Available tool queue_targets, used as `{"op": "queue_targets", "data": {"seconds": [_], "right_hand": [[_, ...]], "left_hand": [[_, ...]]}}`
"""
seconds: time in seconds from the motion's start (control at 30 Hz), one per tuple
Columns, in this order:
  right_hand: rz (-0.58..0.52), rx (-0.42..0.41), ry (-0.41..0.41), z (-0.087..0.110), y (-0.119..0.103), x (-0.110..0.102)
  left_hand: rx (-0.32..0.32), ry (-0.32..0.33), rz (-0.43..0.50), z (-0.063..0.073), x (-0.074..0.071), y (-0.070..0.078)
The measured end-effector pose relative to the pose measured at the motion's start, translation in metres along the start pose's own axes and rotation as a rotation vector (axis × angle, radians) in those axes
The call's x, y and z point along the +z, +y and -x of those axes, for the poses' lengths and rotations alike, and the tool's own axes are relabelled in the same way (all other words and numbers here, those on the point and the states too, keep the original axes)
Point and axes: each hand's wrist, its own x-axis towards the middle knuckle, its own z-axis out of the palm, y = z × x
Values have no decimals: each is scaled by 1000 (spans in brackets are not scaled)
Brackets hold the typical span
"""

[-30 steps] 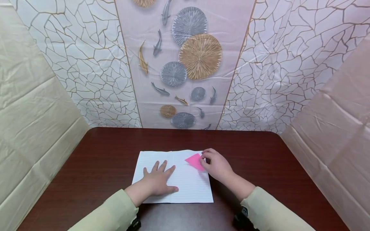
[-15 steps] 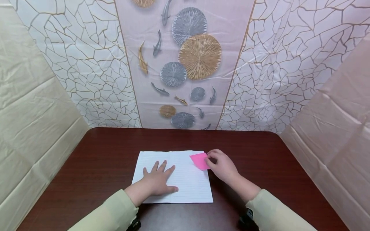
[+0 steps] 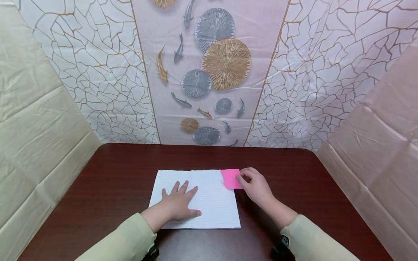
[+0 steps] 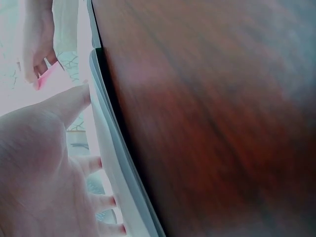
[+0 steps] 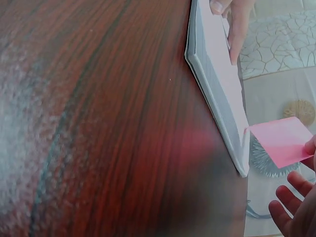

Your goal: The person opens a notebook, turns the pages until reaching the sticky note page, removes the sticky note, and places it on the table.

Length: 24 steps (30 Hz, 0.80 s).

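An open notebook with lined white pages lies on the table. My left hand rests on its left page, fingers spread and straight. At the far right corner of the notebook, my right hand pinches a pink sticky note by its right edge between thumb and index finger. The note overlaps the corner of the page in the head view. In the right wrist view the sticky note stands out beyond the notebook's edge, one corner at the page, and the other fingers of that hand are loosely bent.
The dark reddish-brown table reaches back to a patterned cloth wall. Beige cloth hangs on the left and right sides. A dark device sits on each wrist below the pale green sleeves.
My right hand has moved a little to the right, drawing the pink sticky note toward the notebook's far right corner and turning it squarer to the page. The left hand has stayed in place.
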Motion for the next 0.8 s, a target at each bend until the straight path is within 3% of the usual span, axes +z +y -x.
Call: {"op": "queue_targets", "data": {"seconds": [0.5, 0.8], "right_hand": [[-40, 103, 1, 1, 9, -12], [95, -16, 6, 2, 19, -31]], "left_hand": [[7, 1, 3, 1, 0, 0], [8, 3, 10, 3, -3, 1]]}}
